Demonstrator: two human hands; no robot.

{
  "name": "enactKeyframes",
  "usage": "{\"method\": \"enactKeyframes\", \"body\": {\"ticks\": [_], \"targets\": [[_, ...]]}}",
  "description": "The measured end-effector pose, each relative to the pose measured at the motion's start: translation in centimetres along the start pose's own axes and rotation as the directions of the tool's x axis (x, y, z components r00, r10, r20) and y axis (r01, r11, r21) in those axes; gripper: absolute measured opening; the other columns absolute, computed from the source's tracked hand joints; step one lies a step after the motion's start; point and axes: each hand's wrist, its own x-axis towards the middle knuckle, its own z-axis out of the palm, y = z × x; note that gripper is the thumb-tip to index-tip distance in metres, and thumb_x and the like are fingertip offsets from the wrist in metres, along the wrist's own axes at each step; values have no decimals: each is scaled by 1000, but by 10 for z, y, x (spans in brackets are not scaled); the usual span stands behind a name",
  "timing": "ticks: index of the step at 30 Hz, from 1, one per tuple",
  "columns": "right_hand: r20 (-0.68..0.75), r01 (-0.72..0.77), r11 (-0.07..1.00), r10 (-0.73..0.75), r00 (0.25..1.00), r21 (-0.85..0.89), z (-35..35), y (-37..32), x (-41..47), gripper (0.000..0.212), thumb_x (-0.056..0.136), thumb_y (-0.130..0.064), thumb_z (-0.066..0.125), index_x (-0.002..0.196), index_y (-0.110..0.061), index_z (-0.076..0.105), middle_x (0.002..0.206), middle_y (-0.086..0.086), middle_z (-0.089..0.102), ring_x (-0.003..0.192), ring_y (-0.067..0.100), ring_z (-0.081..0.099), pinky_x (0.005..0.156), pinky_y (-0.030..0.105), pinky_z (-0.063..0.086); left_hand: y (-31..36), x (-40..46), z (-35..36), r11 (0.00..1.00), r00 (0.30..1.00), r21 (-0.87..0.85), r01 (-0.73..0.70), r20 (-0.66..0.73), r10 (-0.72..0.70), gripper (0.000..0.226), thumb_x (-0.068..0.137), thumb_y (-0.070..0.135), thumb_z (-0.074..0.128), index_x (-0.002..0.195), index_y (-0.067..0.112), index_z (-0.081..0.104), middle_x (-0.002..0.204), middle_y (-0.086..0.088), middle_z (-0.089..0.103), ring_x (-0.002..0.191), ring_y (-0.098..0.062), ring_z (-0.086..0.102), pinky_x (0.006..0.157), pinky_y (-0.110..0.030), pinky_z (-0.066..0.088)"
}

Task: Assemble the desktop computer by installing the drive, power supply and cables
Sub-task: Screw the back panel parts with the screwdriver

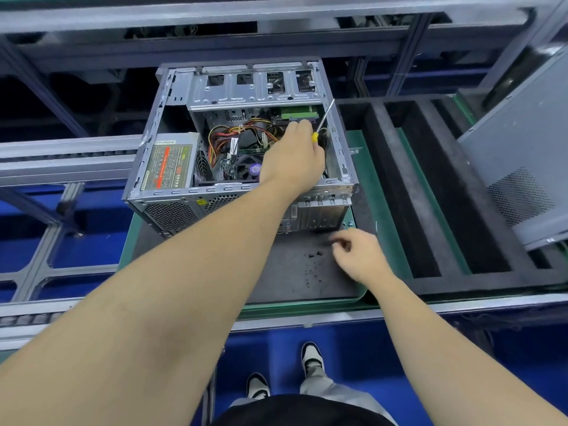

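An open grey computer case [344, 139] lies on its side on a dark mat [276, 272]. A power supply [167, 162] with a printed label sits in its left end, and coloured cables [236, 136] bundle over the board. A drive with a green board [296, 112] sits under the drive cage. My left hand [292, 158] reaches inside the case and grips a yellow-handled screwdriver [322, 121], its shaft pointing up and right. My right hand [358, 256] hovers over small black screws [315, 255] on the mat, fingers curled and pinched together; whether they hold a screw is unclear.
The mat lies in a green tray [384, 241] on a conveyor bench. Black foam dividers with long slots [430, 195] stand to the right. A grey case side panel [522, 155] leans at far right. Metal frame rails cross behind and left.
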Motion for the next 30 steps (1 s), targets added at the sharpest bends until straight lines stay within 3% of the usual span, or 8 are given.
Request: {"method": "enactKeyframes", "body": {"ticks": [3, 6, 10, 17, 23, 30], "targets": [[-287, -182, 969, 224, 931, 166, -12, 0, 13, 25, 88, -11, 53, 97, -17, 76, 82, -13, 65, 86, 14, 63, 78, 24, 44, 5, 2, -1, 998, 998, 64, 14, 59, -18, 21, 101, 26, 40, 113, 9, 47, 112, -7, 48, 83, -32, 53, 67, -41, 46], [-358, -231, 949, 296, 886, 213, -22, -8, 44, 28, 94, -13, 49, 109, -12, 73, 97, 0, 71, 86, 16, 61, 76, 23, 41, 14, 13, -1, 994, 987, 45, 103, 119, -108, 22, 100, 22, 41, 117, 9, 45, 119, -8, 50, 89, -34, 56, 69, -40, 42], [-321, -204, 970, 238, 917, 134, -30, -15, 93, 28, 98, -14, 48, 111, -9, 72, 104, 9, 72, 92, 28, 65, 77, 27, 47, 21, 17, 8, 989, 981, 47, 137, 129, -142, 20, 100, 20, 40, 115, 9, 45, 117, -9, 52, 96, -37, 59, 70, -40, 39], [-188, -162, 983, 143, 972, -90, -35, -7, 154, 30, 101, -15, 48, 121, -10, 70, 115, 18, 61, 97, 35, 62, 88, 41, 53, 21, 16, 15, 990, 998, 133, 49, 42, -55, 11, 100, 21, 42, 107, 12, 42, 103, -5, 49, 73, -32, 57, 57, -39, 37], [-69, -120, 960, 106, 992, -252, -32, -2, 169, 18, 94, -1, 48, 92, -1, 66, 102, 15, 49, 83, 35, 57, 75, 37, 51, 23, 16, 13, 991, 993, 114, 72, 89, -83, 10, 101, 20, 42, 108, 13, 42, 102, -4, 49, 74, -32, 57, 60, -40, 41], [-1, -126, 952, 130, 991, -278, -33, -6, 173, 18, 91, -1, 49, 91, 3, 66, 103, 20, 58, 88, 37, 58, 78, 42, 54, 23, 14, 11, 992, 994, 100, 71, 76, -79, 12, 101, 21, 42, 109, 12, 42, 106, -3, 48, 72, -30, 54, 59, -40, 39]]}}
